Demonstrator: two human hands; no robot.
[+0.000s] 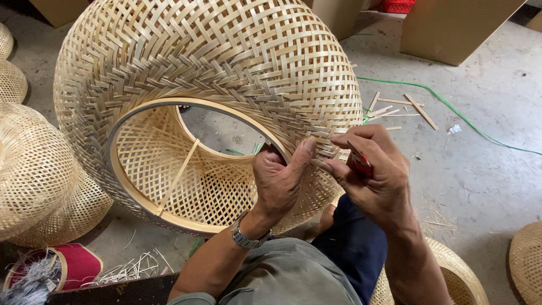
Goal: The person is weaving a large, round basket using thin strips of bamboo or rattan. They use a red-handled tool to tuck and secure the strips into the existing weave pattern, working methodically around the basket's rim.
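- Left hand (280,179): clamped on the rim of the woven bamboo shade (226,62); the thumb presses the outer weave while the fingers hook inside the opening. A metal wristwatch (247,237) sits on the wrist.
- Right hand (374,172): closed around a small red-handled tool (359,164), of which only the handle shows; the fingertips rest against the loose strip ends at the shade's edge, just beside the left thumb.
- Woven bamboo shade: a large, rounded, open-weave form, tilted on its side in front of the person, its opening turned toward the camera. It lies between the person's knees and the cardboard boxes (451,28) at the far edge of the view.
- Rim hoop (135,200): a smooth, pale ring that lines the opening; a thin bamboo cross-stick (179,175) spans the inside from the hoop toward the far wall.
- Finished woven shades (39,175): stacked at the left, touching one another and lying just beside the worked shade; another woven piece (528,260) sits at the lower right.
- Bamboo offcuts (403,107): short, flat strips scattered on the concrete floor (480,169), to the right of the shade.
- Green strap (451,107): a thin line that runs across the floor near the offcuts.
- Red-lined round object (76,264): at the lower left, next to a tangle of pale fibres (132,268).
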